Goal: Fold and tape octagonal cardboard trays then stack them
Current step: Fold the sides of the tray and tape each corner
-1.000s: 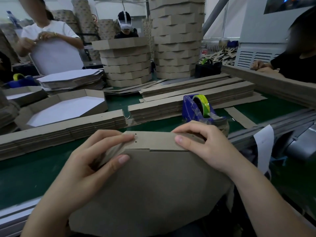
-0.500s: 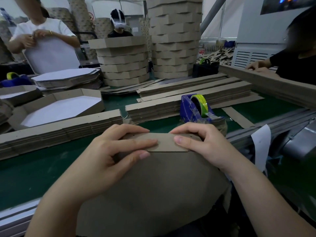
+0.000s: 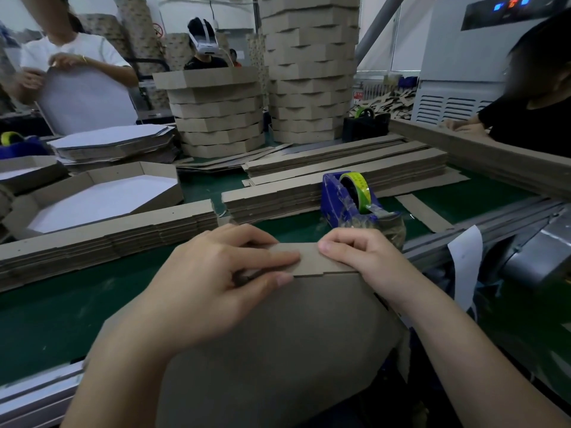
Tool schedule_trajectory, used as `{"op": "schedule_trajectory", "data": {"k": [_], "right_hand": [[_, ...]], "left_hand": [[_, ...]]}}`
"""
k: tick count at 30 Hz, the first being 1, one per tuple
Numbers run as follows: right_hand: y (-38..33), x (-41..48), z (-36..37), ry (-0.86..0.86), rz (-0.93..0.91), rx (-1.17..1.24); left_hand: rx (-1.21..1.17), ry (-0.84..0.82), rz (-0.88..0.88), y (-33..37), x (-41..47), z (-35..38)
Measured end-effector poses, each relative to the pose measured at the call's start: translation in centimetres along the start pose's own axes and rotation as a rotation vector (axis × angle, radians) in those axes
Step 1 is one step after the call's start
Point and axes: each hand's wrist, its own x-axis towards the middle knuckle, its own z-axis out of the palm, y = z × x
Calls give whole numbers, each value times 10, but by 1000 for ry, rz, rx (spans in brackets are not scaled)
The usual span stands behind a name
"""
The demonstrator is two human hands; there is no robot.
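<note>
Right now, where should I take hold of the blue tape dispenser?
Take the tape dispenser by its tall blue back end, probably from above, with the right hand, the nearer one. The roll stands upright mid-body and loose tape hangs off the low front end at right, so keep the grip clear there.

Held tray (image 3: 278, 350): plain brown cardboard, no print.
Work belt (image 3: 61, 319): dark green.
Tape dispenser (image 3: 332, 205): deep blue.
Tape roll (image 3: 361, 188): yellow-green.
Open tray (image 3: 102, 202): brown walls, white floor.
Tray stacks (image 3: 216, 118): plain brown.
Flat strips (image 3: 92, 239): brown.
Shirt opposite (image 3: 77, 54): white.
</note>
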Motion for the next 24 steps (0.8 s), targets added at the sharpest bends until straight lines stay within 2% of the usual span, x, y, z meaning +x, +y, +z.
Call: {"op": "schedule_trajectory", "data": {"k": [5,13,24], "right_hand": [[-4,6,-2,-58,-48,-66],[-7,11,-2,-125,-24,5],[5,5,0,-72,-95,-5]], "left_hand": [[-16,20,-35,0,-4,-1],[-35,7,-67,0,-3,-4],[134,-104,72,0,-6,-7]]}}
